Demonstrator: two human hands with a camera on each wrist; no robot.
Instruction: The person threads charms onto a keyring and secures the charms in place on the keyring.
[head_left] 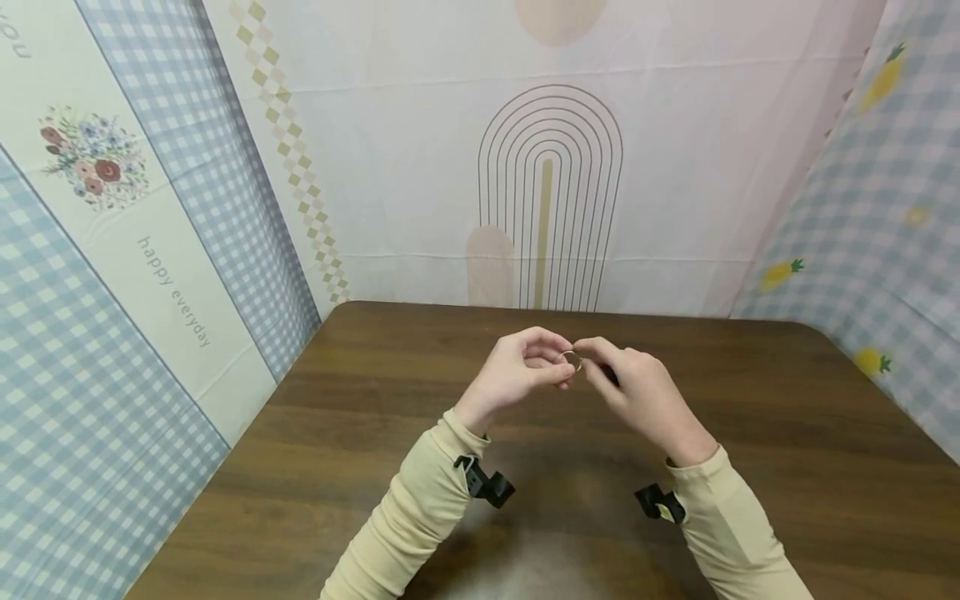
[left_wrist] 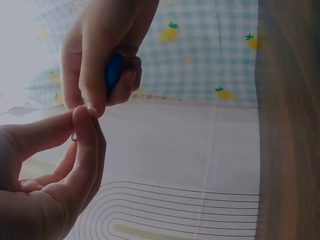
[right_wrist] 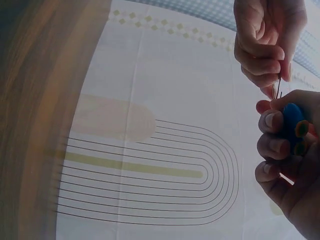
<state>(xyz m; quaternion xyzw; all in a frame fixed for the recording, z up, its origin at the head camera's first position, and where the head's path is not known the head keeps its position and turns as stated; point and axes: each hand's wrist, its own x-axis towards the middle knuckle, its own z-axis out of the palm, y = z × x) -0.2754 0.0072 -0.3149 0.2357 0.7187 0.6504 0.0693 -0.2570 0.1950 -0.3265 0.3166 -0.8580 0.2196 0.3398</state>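
Note:
Above the table, my left hand (head_left: 517, 367) pinches a thin metal ring (head_left: 581, 363) between thumb and fingers. My right hand (head_left: 645, 392) comes in from the other side, its thumb and index fingertip right at the ring's edge. Curled in the right hand's fingers is a small blue piece (right_wrist: 291, 117) with round orange-and-green spots, which looks dark in the head view. The left wrist view shows the blue piece (left_wrist: 114, 74) partly covered by the right fingers, and only a sliver of the ring (left_wrist: 74, 135) between the left fingertips.
The brown wooden table (head_left: 360, 417) lies under both forearms. Behind it hangs a pale cloth (head_left: 405, 183) with printed arches. Blue checked cloths (head_left: 900, 275) close in the sides. A black camera mount (head_left: 487, 483) sits on each sleeved wrist.

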